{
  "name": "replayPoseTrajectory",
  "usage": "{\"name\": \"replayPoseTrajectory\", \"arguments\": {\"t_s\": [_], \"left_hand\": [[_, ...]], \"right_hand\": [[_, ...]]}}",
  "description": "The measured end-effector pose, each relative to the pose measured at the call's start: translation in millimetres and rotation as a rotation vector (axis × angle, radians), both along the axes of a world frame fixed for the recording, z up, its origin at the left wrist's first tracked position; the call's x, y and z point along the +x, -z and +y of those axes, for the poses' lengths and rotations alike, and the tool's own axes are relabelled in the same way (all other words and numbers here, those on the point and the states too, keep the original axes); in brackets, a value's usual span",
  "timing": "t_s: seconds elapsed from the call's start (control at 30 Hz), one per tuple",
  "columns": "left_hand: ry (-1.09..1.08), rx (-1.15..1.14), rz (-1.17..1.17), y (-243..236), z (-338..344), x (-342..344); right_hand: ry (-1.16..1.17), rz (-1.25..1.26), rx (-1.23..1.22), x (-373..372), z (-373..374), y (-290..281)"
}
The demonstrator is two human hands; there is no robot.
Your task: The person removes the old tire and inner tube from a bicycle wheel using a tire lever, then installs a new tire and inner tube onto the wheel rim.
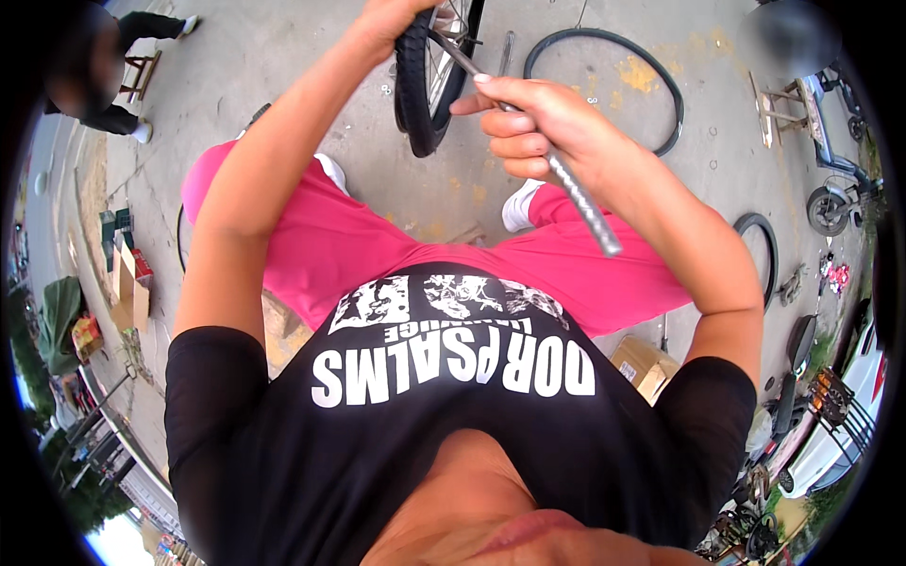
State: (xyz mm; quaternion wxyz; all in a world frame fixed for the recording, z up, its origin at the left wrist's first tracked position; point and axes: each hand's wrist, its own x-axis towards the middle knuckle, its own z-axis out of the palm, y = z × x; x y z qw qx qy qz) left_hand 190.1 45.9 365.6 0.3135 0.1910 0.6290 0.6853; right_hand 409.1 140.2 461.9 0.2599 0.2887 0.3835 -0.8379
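Observation:
My left hand (392, 21) grips the black tyre of a bicycle wheel (427, 85) at the top of the view, holding it upright between my knees. My right hand (543, 127) is closed around a ribbed metal lever bar (576, 193). The bar's thin tip reaches up to the wheel's rim under the tyre edge, and its thick end points down toward my right thigh. I sit in pink trousers and a black printed shirt.
A loose black tyre (651, 66) lies on the concrete beyond my right hand, another tyre (764, 250) at the right. A cardboard box (645, 363) sits by my right hip. A wooden stool (779, 108), a scooter (835, 203) and a crouching person (104, 66) are around.

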Motion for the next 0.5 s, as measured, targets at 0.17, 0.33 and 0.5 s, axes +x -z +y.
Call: {"name": "replayPoseTrajectory", "arguments": {"t_s": [0.17,0.33,0.5], "left_hand": [[0.000,0.087,0.047,12,-21,-24],[0.054,-0.042,0.030,17,-54,-33],[0.082,-0.114,-0.073,11,-92,-33]], "right_hand": [[-0.211,0.058,0.106,-11,-41,67],[-0.508,0.216,0.434,-33,-17,175],[-0.812,0.778,1.272,-48,48,238]]}}
